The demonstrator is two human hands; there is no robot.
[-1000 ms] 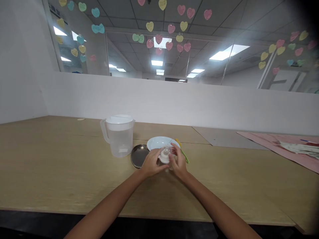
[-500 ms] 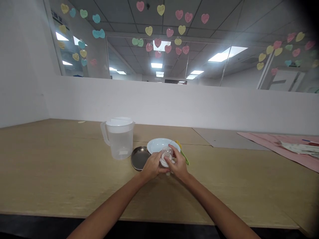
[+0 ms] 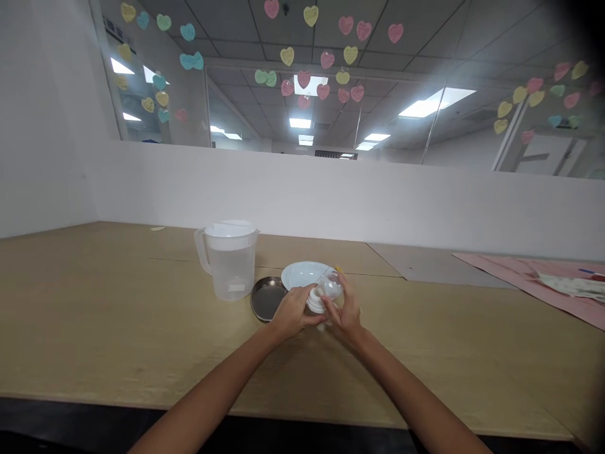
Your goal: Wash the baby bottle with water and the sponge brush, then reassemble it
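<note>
My left hand (image 3: 292, 311) is closed around a white ringed collar (image 3: 316, 301), which looks like the top of a baby bottle. A pale piece at its centre may be a teat. My right hand (image 3: 348, 311) grips a clear dome-shaped cap (image 3: 332, 287), lifted off to the right of the collar. The right thumb still reaches close to the collar. Below the fingers something whitish shows, too hidden to name. Just beyond both hands lies a white plate (image 3: 302, 275), partly covered by the cap. Left of my hands is a round dark metal dish (image 3: 268, 298).
A translucent lidded pitcher (image 3: 231, 268) with clear liquid stands left of the dish. The yellow tip (image 3: 339, 269) of a mostly hidden tool shows behind my right hand. A pink cloth (image 3: 515, 277) bearing a white packet lies far right. A white wall (image 3: 283, 195) with windows rises behind the table.
The clear cap sat over the white collar; now my right hand has pulled it away and tilted it to the right. My left hand keeps the collar. The view has shifted slightly.
</note>
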